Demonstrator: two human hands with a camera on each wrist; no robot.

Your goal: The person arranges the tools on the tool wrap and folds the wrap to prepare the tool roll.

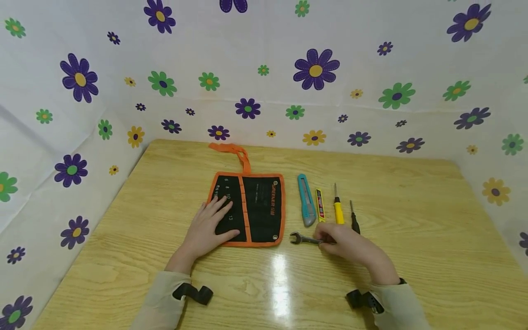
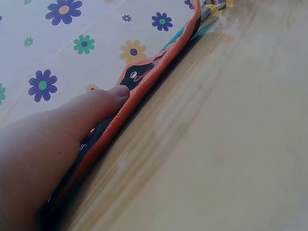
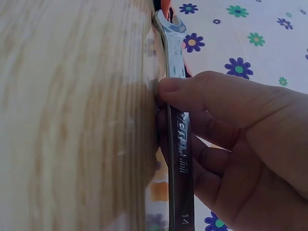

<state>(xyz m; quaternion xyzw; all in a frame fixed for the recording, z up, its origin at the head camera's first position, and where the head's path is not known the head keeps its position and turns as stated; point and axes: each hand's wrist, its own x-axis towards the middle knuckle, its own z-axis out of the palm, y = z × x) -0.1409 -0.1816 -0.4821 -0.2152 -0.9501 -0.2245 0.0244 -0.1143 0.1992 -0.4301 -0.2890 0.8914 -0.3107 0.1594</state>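
In the head view my left hand [image 1: 206, 229] lies with spread fingers on the left half of a black tool pouch [image 1: 261, 211] with orange edging. White size numbers run down that half, and an orange strap [image 1: 231, 149] trails from its far edge. Its thumb [image 2: 108, 101] presses near the pouch's edge in the left wrist view. My right hand [image 1: 346, 245] pinches a silver wrench [image 3: 178, 139] between thumb and fingers, low over the table. The wrench's open jaw end points left toward the pouch, and the number 14 shows on its handle.
Right of the pouch lie a teal utility knife [image 1: 306, 201], a small yellow-and-black packet [image 1: 320, 205], a yellow-handled screwdriver [image 1: 338, 211] and a black-handled screwdriver [image 1: 354, 222]. The wooden table [image 1: 247, 293] meets a flower-printed cloth [image 1: 264, 46] at the back and sides.
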